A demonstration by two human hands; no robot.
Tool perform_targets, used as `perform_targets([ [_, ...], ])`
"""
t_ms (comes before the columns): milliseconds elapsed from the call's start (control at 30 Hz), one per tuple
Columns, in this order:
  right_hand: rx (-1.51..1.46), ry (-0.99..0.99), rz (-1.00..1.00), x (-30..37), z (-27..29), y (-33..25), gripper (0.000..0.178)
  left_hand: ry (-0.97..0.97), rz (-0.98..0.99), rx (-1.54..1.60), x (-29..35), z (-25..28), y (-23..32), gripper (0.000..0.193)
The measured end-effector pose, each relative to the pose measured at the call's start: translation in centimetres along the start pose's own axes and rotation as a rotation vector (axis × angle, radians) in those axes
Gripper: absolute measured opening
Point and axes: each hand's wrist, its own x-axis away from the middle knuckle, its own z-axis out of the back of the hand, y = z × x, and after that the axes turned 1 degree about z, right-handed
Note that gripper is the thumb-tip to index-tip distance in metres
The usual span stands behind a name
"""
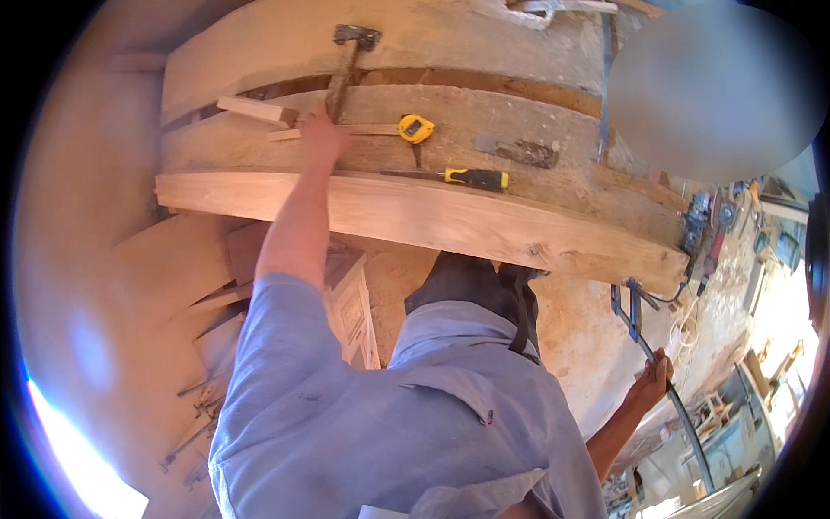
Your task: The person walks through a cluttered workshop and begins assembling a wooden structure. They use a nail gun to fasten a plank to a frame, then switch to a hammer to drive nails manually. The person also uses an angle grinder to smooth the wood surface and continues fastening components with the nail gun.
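My left hand [324, 138] reaches across the bench, its fingers closed at the lower end of the handle of a hammer [356, 36]. The hammer's dark head points away from me; part of the grip is hidden by the hand. Out to the right, my right hand [654, 378] is wrapped round the dark bar of a long bar clamp [689, 430]. The clamp's blue jaw [635, 318] hangs just below the right end of a thick planed timber beam [415, 212] along the bench's near edge.
On the bench [259, 151] lie a yellow tape measure [415, 129], a yellow-and-black chisel-like tool [475, 178], a worn flat blade tool [519, 150] and a small wood block [257, 111]. Power tools [713, 229] sit at its right end. A blurred round patch covers the upper right.
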Motion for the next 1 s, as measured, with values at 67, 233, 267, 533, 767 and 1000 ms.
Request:
perform_targets([
  [67, -0.025, 0.064, -0.037, 0.2, 0.3, 0.5, 0.024, -0.086, -0.051, 0.06, -1.3, 2.1, 1.7, 0.084],
  [233, 0.145, 0.018, 0.029, 0.4, -1.3, -0.8, 0.023, -0.348, 0.097, 0.812, -5.5, 3.7, -2.6, 0.014],
  [267, 0.093, 0.048, 0.045, 1.3, -2.1, -1.1, 0.023, -0.342, 0.207, 0.929, -4.1, 6.5, -0.3, 0.003],
  [533, -0.072, 0.168, 0.032, 5.7, -3.3, 1.8, 0.056, -0.082, 0.137, 0.942, 9.0, 9.7, 7.9, 0.021],
  [767, -0.072, -0.533, -0.117, 15.4, -9.4, 4.5, 0.035, -0.54, -0.148, 1.288, 33.2, 6.7, 18.0, 0.018],
  [1000, -0.601, -0.319, -0.277, 17.6, -8.9, 5.7, 0.027, -0.764, -1.002, 0.76, 46.4, 5.3, 26.1, 0.033],
])
